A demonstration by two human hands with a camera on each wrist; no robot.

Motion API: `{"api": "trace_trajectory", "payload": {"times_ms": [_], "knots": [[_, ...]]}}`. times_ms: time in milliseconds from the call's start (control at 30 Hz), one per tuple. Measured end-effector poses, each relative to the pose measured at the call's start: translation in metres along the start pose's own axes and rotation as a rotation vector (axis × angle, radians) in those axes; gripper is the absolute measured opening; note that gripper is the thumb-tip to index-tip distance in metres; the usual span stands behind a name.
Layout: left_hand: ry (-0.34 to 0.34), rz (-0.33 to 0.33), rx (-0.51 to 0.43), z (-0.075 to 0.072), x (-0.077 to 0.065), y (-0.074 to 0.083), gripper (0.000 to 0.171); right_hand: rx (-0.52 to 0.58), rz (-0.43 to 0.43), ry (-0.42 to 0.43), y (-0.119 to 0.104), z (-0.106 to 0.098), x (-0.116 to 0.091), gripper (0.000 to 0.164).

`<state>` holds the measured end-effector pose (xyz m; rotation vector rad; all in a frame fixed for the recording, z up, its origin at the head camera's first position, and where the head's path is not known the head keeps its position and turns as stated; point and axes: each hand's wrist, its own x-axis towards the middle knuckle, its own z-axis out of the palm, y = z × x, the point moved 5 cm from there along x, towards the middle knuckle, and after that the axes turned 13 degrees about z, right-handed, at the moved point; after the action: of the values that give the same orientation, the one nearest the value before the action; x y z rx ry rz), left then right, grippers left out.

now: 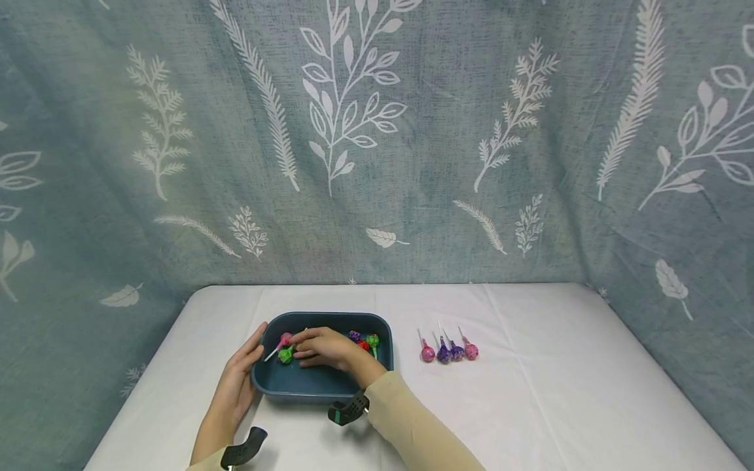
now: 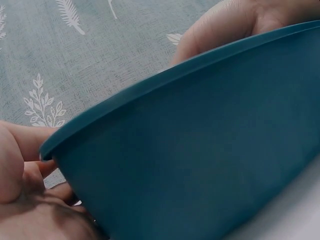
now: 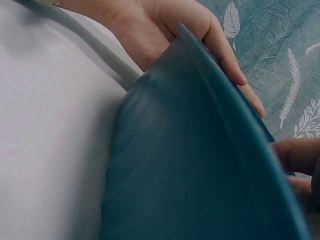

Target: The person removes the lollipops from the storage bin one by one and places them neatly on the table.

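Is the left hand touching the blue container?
Touching: the left wrist view shows the left hand against the container, its fingers meeting the outer side just below the rim.

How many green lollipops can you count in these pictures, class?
2 visible, both in the blue tray: one green lollipop near the left end, another green lollipop near the right end. The right hand may hide more.
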<state>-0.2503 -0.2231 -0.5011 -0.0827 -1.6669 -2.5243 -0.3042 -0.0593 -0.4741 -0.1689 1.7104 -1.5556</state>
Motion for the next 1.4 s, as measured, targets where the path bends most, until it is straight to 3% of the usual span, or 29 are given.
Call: {"api": "trace_trajectory", "payload": {"times_ms": [567, 933, 1400], "knots": [[-0.012, 0.008, 0.004, 0.001, 0.0, 0.002, 0.052, -0.138, 0.015, -0.035, 0.002, 0.004, 0.005, 0.038], [-0.001, 0.005, 0.004, 0.001, 0.001, 0.001, 0.052, 0.021, 0.03, 0.085, 0.002, -0.006, 0.002, 0.029], [0.018, -0.023, 0.015, 0.0, 0.002, -0.001, 0.051, 0.242, 0.035, -0.004, -0.002, -0.012, -0.005, 0.033]]}}
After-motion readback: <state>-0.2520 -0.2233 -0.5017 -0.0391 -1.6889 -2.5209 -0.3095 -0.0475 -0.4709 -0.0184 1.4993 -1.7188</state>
